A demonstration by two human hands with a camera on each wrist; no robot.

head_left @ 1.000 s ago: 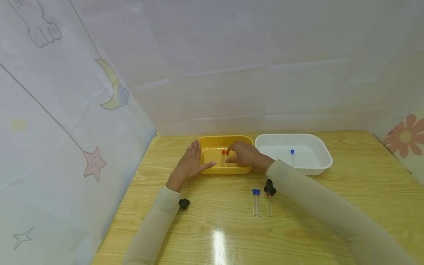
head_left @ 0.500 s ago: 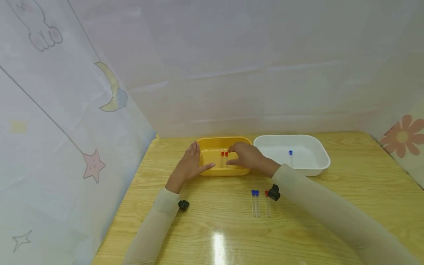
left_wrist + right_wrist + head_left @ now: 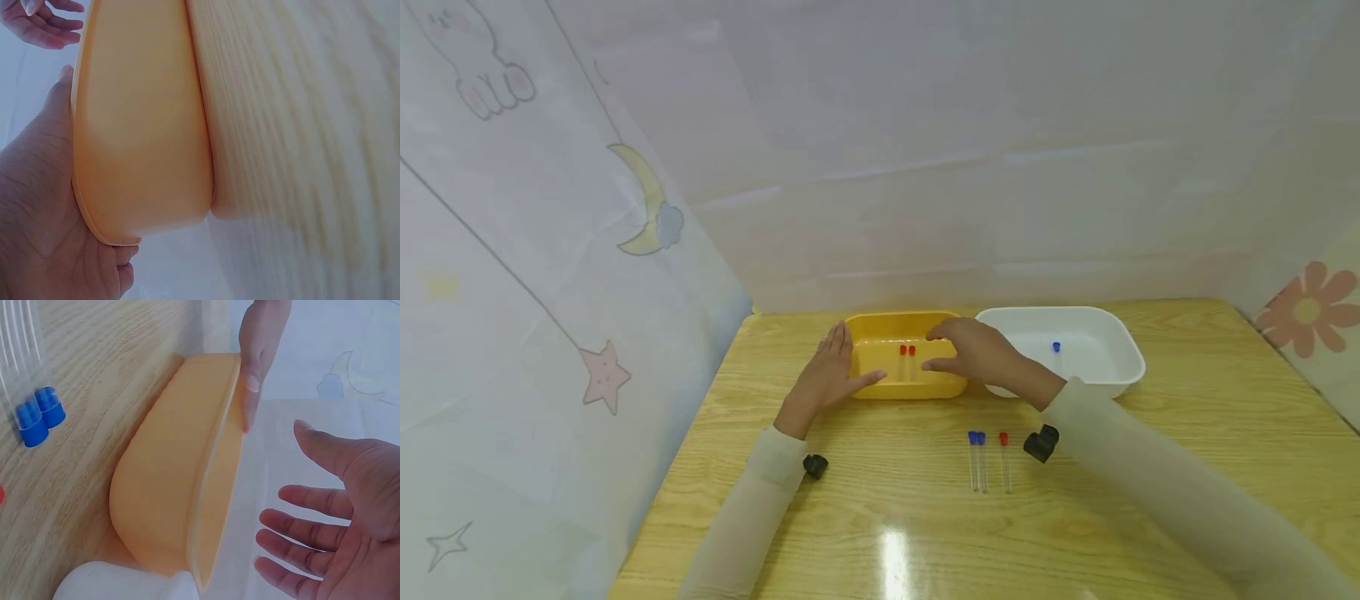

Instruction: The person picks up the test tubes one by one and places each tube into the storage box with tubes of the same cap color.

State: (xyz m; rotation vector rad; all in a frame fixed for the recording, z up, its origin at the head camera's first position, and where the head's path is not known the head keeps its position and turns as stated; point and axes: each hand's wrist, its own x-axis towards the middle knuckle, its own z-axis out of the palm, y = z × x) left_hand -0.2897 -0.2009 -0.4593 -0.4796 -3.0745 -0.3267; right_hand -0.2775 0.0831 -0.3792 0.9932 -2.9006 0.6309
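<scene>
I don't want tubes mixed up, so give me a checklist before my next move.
1. Right hand free: ok, it holds nothing.
2. Left hand on yellow tray: ok.
3. Red-capped tubes all in that tray: not ok, two show inside, one on the table.
4. Blue-capped tubes all in the white tray: not ok, one inside, two on the table.
5. White tray free of red-capped tubes: cannot tell, right hand hides part.
</scene>
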